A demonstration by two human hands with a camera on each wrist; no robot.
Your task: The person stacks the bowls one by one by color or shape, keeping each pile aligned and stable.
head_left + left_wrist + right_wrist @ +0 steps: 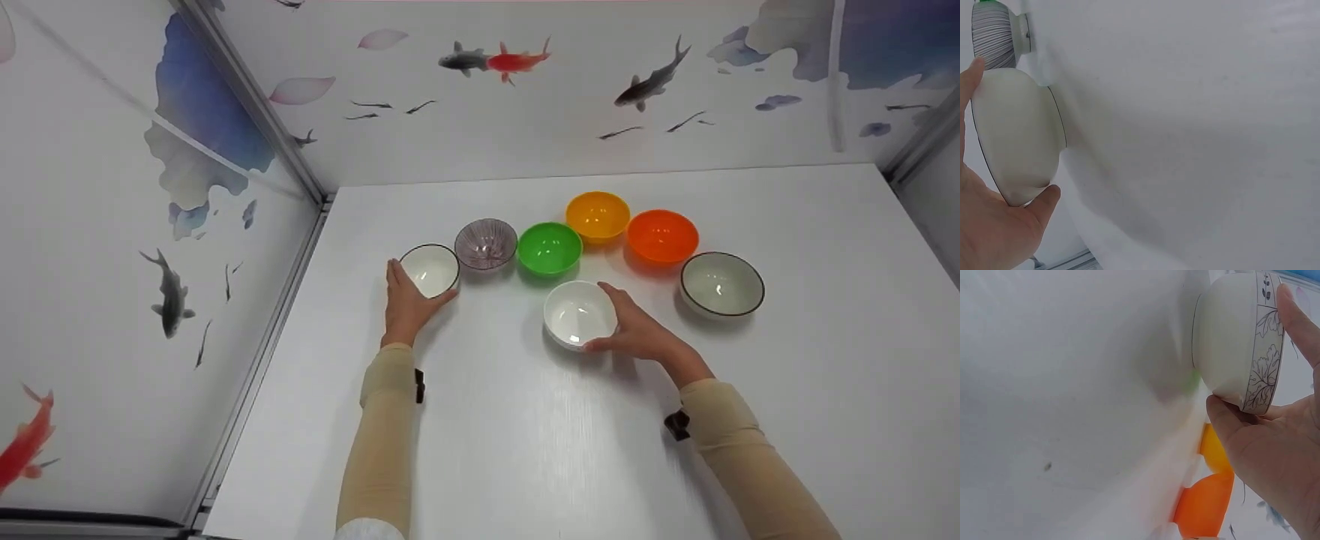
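At the left end of the bowl row, my left hand [409,306] grips a white bowl with a dark rim [430,270], fingers and thumb around its side. The left wrist view shows the plain outer wall of this bowl [1016,135] between thumb and fingers. My right hand [639,330] holds another white bowl [579,315] by its right side, in front of the green bowl [550,249]. A band of grey leaf drawings circles that bowl [1227,343] below its rim, seen in the right wrist view. Whether its foot touches the table is unclear.
A purple ribbed bowl [486,244] sits between the dark-rimmed bowl and the green one. Farther right are a yellow bowl [598,217], an orange bowl [663,237] and a grey-white bowl [721,284]. Printed panels [525,142] border the white table [495,450] behind and left.
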